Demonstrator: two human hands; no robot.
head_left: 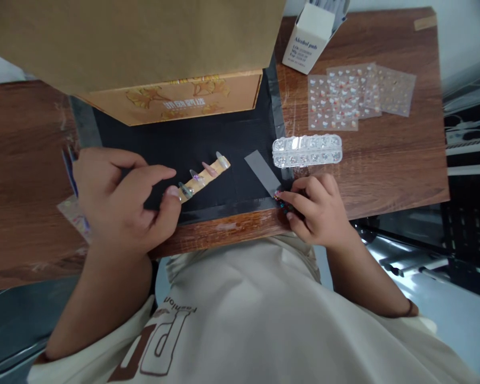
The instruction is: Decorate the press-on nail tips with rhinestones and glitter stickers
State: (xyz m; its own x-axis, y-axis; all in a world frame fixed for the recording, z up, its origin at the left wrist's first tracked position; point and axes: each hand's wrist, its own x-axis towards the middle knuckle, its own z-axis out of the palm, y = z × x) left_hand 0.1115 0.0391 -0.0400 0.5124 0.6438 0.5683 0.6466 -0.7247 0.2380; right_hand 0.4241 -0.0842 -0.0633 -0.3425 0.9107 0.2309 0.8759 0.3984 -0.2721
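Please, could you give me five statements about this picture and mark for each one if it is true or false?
1. The alcohol pads box is closed. False: the alcohol pads box is open at the top.
2. Sticker sheets overlap on the wooden table. True.
3. The fingertips of the right hand are at the near end of the translucent strip. True.
4. All nail tips have the same colour. False: one of the nail tips is pink, another greenish.
5. The clear compartment case is nearer to the left hand. False: the clear compartment case is nearer to the right.
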